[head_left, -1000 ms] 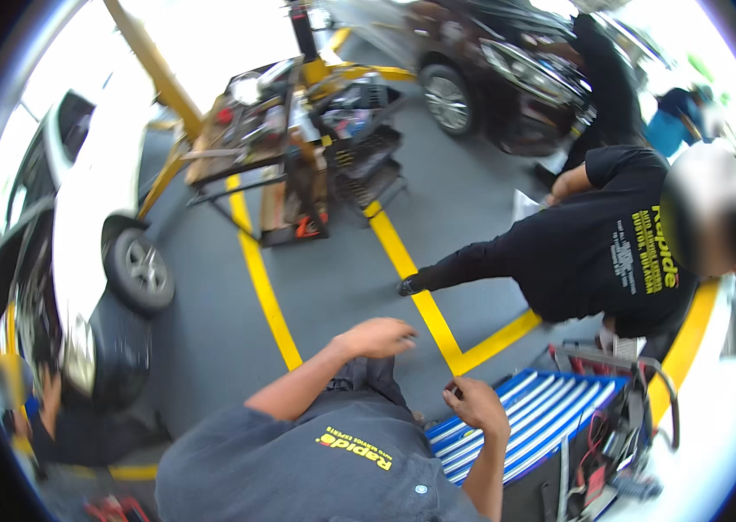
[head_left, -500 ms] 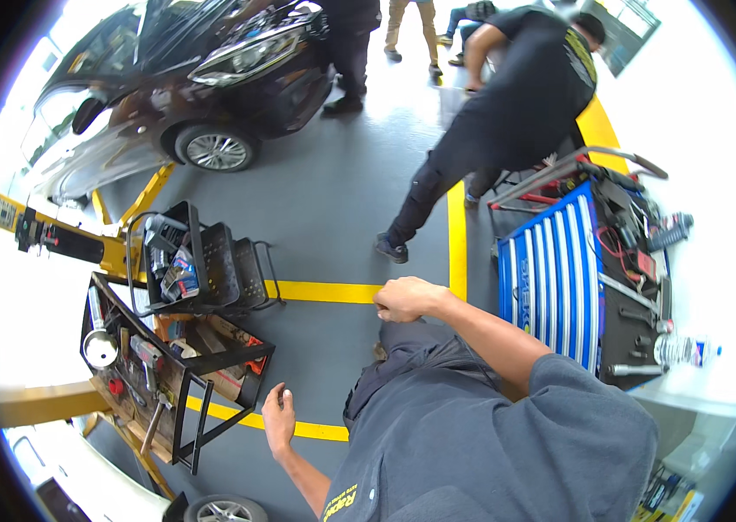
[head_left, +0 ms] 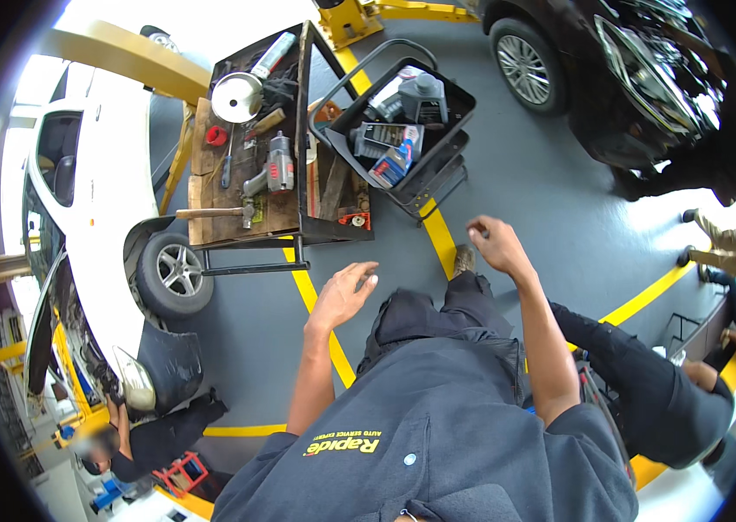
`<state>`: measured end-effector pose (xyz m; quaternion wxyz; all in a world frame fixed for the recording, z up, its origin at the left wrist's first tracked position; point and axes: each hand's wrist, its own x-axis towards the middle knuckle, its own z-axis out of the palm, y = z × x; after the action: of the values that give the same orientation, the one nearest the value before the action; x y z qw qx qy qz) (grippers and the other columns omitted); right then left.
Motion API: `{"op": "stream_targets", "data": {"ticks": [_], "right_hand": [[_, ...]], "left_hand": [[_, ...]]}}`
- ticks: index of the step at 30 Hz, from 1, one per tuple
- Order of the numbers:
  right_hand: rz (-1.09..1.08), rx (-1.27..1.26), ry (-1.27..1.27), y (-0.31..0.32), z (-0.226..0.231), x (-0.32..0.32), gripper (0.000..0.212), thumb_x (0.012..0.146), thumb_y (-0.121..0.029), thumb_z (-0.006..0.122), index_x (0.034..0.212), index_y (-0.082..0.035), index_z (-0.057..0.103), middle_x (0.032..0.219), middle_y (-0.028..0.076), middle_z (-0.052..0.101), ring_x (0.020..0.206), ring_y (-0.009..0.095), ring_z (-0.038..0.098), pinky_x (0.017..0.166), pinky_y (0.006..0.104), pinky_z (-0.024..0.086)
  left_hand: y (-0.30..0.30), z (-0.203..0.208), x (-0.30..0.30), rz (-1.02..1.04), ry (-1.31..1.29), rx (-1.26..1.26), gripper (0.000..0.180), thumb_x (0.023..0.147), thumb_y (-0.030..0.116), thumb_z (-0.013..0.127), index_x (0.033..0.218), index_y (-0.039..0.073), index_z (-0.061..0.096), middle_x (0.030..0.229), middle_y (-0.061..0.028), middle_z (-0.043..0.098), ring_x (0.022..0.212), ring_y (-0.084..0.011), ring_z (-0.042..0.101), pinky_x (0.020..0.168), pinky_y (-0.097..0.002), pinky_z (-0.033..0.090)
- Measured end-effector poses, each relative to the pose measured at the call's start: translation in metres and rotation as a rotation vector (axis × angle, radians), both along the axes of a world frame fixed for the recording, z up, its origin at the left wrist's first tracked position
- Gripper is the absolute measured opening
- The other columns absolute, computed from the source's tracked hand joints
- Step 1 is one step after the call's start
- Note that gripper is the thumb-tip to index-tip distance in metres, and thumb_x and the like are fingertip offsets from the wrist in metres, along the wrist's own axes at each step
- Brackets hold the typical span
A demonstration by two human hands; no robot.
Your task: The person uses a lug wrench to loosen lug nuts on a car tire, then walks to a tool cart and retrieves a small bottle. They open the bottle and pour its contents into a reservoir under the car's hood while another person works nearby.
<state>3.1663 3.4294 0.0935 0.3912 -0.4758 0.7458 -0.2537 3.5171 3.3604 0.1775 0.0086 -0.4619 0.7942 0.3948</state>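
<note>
Holding nothing yet tbh, with left hand (head_left: 342, 297) loosely spread, right hand (head_left: 501, 247) half-curled. Can see hammer (head_left: 218, 211) and impact wrench (head_left: 279, 165) on the wood-topped cart (head_left: 203, 191) around 10 o'clock, bottles (head_left: 424, 102) in the black bin (head_left: 452, 123) near 12, all untouched.

From the wearer's head, the left fisheye looks steeply down and forward, the dark shirt (head_left: 472, 418) close beneath and the workbench (head_left: 218, 196), near edge showing, farther off leftward.

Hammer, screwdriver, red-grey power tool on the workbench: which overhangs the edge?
The wooden-handled hammer: its handle's end juts past the left edge of the wood top; the blue-handled screwdriver and red-grey power tool lie wholly within it.
</note>
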Motion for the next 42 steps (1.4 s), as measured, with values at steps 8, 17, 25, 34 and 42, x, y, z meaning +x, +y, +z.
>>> {"op": "stream_targets", "data": {"ticks": [8, 17, 25, 34, 42], "right_hand": [[-0.044, 0.048, 0.058, -0.252, -0.104, 0.000, 0.066, 0.093, -0.031, 0.074, 0.145, 0.006, 0.057, 0.124, 0.024, 0.074, 0.109, 0.036, 0.075, 0.092, 0.0442, 0.059], [0.309, 0.280, 0.492, -0.363, -0.130, -0.010, 0.133, 0.074, -0.032, 0.090, 0.166, 0.014, 0.005, 0.140, 0.028, 0.063, 0.120, 0.040, 0.072, 0.094, 0.0483, 0.062], [0.160, 0.207, 0.606, -0.365, -0.147, 0.008, 0.084, 0.087, -0.016, 0.071, 0.157, 0.011, 0.034, 0.128, 0.024, 0.065, 0.100, 0.040, 0.076, 0.081, 0.0493, 0.063], [0.681, 0.234, 0.427, -0.402, -0.087, -0.059, 0.046, 0.091, -0.019, 0.073, 0.129, 0.001, 0.059, 0.136, 0.024, 0.063, 0.094, 0.043, 0.076, 0.077, 0.0522, 0.063], [0.507, -0.142, 0.513, -0.439, -0.055, -0.163, 0.068, 0.086, -0.019, 0.084, 0.146, -0.018, 0.052, 0.144, 0.015, 0.054, 0.128, 0.035, 0.060, 0.101, 0.0453, 0.058]], "left_hand": [[-0.100, -0.035, -0.054, 0.439, 0.244, -0.138, 0.050, 0.100, 0.021, 0.071, 0.143, -0.001, 0.060, 0.134, -0.0218, 0.068, 0.125, -0.0381, 0.065, 0.109, -0.0462, 0.051], [-0.253, -0.150, -0.162, 0.294, -0.021, -0.286, 0.081, 0.092, 0.039, 0.078, 0.158, 0.008, 0.041, 0.154, -0.0261, 0.049, 0.141, -0.0444, 0.051, 0.114, -0.0522, 0.043], [-0.330, -0.127, -0.189, 0.490, -0.186, -0.041, 0.035, 0.101, 0.038, 0.065, 0.123, 0.010, 0.067, 0.124, -0.0253, 0.072, 0.114, -0.0413, 0.071, 0.091, -0.0537, 0.055], [-0.437, -0.182, -0.235, 0.485, -0.396, 0.170, 0.031, 0.090, 0.011, 0.075, 0.116, -0.005, 0.076, 0.127, -0.0349, 0.070, 0.121, -0.0452, 0.069, 0.104, -0.0490, 0.058], [-0.437, -0.250, -0.259, 0.737, -0.547, 0.306, 0.093, 0.085, 0.020, 0.085, 0.150, -0.017, 0.029, 0.139, -0.0348, 0.064, 0.133, -0.0425, 0.065, 0.113, -0.0452, 0.054]]}}
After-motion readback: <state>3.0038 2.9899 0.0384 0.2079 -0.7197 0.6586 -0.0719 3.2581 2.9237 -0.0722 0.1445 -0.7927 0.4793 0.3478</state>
